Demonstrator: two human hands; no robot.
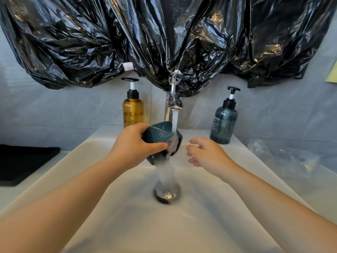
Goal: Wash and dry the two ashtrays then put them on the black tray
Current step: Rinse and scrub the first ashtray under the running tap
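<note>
Counter (31, 195): amber bottle (133, 111), blue bottle (224, 125), tray (20, 163)

Wet teal ashtray (158, 134), tilted sideways; black tray (23, 162) flat at left.

Both forearms are bare to the frame's edge, as are the left hand (134, 145) and right hand (207, 154), over the sink (209, 230)

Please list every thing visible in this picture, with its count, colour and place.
sink: one, white, centre
tap: one, silver, behind sink, running
drain: one, silver, sink bottom
ashtray: one, dark teal, under the tap's water
amber bottle: one, amber, left of tap
blue bottle: one, grey-blue, right of tap
plastic sheeting: count unclear, black, wall above
tray: one, black, far left counter
clear bag: one, transparent, right counter
left hand: one, grips ashtray
right hand: one, open, beside ashtray, holding nothing
</note>
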